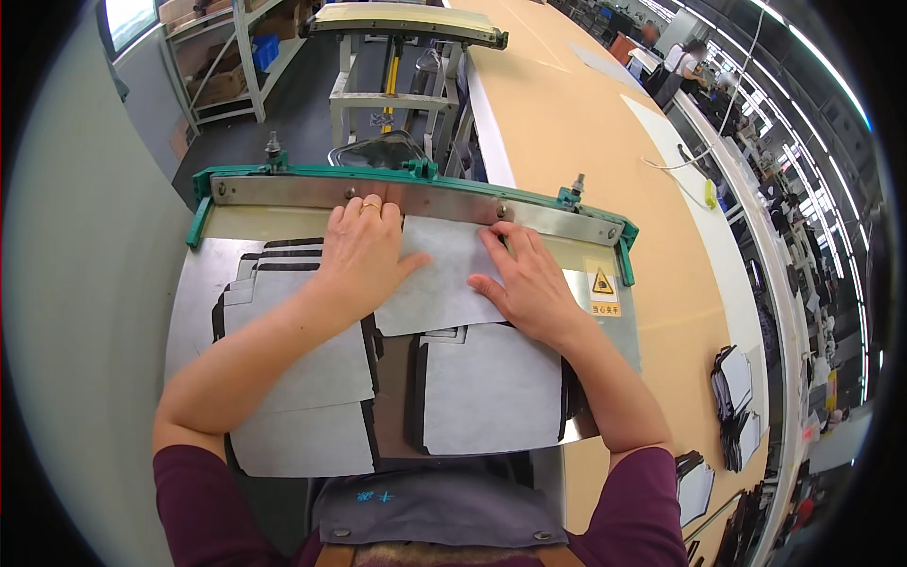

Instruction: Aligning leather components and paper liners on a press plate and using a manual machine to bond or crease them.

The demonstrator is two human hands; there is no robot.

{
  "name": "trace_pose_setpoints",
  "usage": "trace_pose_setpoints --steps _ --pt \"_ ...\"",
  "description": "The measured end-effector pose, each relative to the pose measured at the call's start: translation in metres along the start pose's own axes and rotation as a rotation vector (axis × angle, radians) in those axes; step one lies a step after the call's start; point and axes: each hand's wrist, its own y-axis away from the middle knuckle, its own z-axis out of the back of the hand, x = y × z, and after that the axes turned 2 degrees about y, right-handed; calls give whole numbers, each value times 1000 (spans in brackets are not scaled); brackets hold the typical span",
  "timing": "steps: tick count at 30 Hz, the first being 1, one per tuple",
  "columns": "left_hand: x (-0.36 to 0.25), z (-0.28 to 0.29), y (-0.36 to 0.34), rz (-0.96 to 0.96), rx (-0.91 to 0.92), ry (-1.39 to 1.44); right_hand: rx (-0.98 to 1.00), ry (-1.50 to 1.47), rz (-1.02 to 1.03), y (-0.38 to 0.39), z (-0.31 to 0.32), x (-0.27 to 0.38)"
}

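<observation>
A pale grey, sheet-like panel (440,276) lies flat on the machine's metal bed, its far edge against the long steel bar (444,203) in a green frame. My left hand (367,248) rests at the panel's left edge, fingertips at the bar and thumb spread over the sheet. My right hand (525,282) lies on the right side, index finger and thumb apart. Both hands press down rather than wrap around it. Nearer me, a stack of grey panels with black edges (491,392) sits below the sheet. Another overlapping stack (307,430) lies under and beside my left forearm.
Right of the bed runs a long tan table (605,170), with more black-edged panels (735,383) along its right side. A yellow hand-hazard label (603,288) marks the bed. Beyond stands another bench machine (406,24); shelving (236,66) is at far left. People work far right.
</observation>
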Motion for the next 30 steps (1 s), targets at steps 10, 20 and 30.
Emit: trace_pose_setpoints --steps 10,20,30 --pt "-8 37 -34 -130 -80 748 -261 -797 -206 -20 11 -32" --pt "-47 48 47 14 228 861 14 -911 -351 34 78 -4" --pt "33 52 58 24 96 92 -73 -395 -153 28 55 38"
